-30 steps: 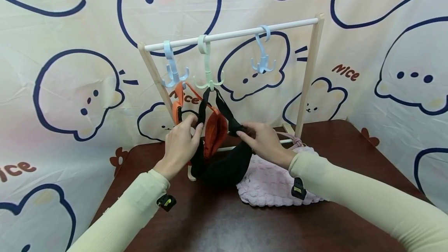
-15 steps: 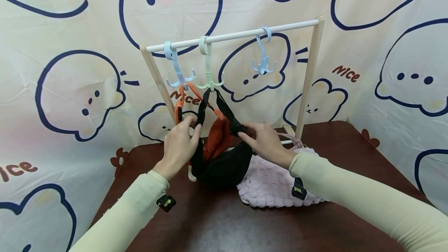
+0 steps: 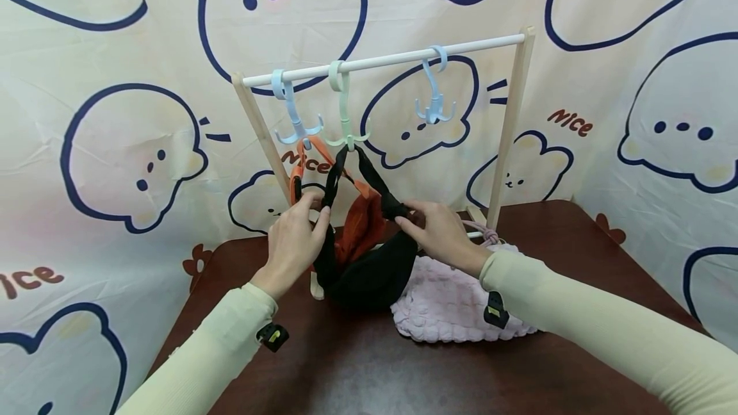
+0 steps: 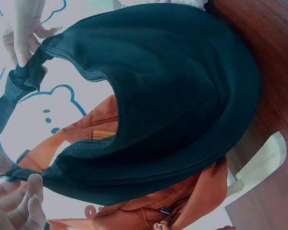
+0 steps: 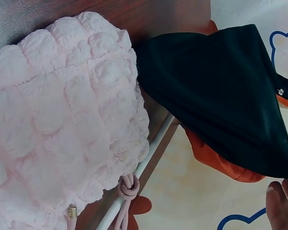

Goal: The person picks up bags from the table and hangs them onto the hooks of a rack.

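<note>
A black shoulder bag (image 3: pixel 369 277) with a zipped top hangs by its knotted strap from the green hook (image 3: pixel 348 127). My left hand (image 3: pixel 295 235) pinches the left side of the strap. On the right, my right hand (image 3: pixel 438 235) pinches the strap just by its knot. Behind the black bag an orange bag (image 3: pixel 360 223) hangs from the left blue hook (image 3: pixel 296 122), partly hidden. In the left wrist view the black bag (image 4: pixel 182 96) bulges out below both hands, its zip edge curving between them. The right wrist view shows the fingertips at the bag's upper corner.
A quilted pink bag (image 3: pixel 444 306) with a knotted cord lies on the brown table (image 3: pixel 380 376), right of the black bag. A rack with a white rail (image 3: pixel 392 56) and wooden posts stands at the back. Another blue hook (image 3: pixel 434 98) hangs on its right, bare.
The left blue hook and the orange bag have swung to the right. Both hands keep their hold on the black strap, the right one shifting very slightly to the right.
</note>
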{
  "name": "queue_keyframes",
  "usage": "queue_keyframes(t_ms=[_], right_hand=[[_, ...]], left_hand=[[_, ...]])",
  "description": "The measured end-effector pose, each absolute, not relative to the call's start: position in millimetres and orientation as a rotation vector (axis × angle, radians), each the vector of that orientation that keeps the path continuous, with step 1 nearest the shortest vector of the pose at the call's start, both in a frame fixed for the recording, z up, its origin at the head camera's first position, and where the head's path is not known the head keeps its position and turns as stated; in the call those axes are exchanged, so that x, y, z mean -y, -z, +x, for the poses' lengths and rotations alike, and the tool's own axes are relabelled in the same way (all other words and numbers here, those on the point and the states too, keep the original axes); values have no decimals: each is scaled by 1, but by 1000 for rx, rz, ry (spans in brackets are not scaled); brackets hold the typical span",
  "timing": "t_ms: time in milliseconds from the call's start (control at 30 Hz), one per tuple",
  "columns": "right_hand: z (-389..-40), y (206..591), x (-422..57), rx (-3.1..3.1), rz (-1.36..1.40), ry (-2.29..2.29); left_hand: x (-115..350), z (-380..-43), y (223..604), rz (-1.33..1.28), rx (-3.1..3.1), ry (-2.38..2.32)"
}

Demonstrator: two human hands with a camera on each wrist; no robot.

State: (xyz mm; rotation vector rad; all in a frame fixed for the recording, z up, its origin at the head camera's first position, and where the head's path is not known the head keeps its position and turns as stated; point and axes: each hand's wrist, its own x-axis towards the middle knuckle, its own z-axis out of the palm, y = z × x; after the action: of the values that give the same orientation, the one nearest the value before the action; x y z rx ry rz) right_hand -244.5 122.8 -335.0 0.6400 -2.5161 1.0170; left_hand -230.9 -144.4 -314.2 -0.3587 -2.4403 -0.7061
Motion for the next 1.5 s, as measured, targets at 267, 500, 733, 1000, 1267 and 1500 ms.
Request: queue_keyframes(t_ms=[267,500,733,1000,1267,1500], right_hand=[[-245,336,-129,2509,637,-1010],[-246,337,-142,2519,630,-1068],[-244,337,-155,2519,601,-985],[-239,336,-171,2520,591,-1017],[-234,335,-179,2543,577,-973],[-230,334,-184,2552,574,-924]], left_hand=[[148,-231,315,-356,2419,731],[149,-231,313,-362,2369,715],[148,-226,305,-375,2335,718],[141,-219,299,-423,2289,738],[132,-210,298,-474,2270,731],[122,-203,302,-544,2276,713]])
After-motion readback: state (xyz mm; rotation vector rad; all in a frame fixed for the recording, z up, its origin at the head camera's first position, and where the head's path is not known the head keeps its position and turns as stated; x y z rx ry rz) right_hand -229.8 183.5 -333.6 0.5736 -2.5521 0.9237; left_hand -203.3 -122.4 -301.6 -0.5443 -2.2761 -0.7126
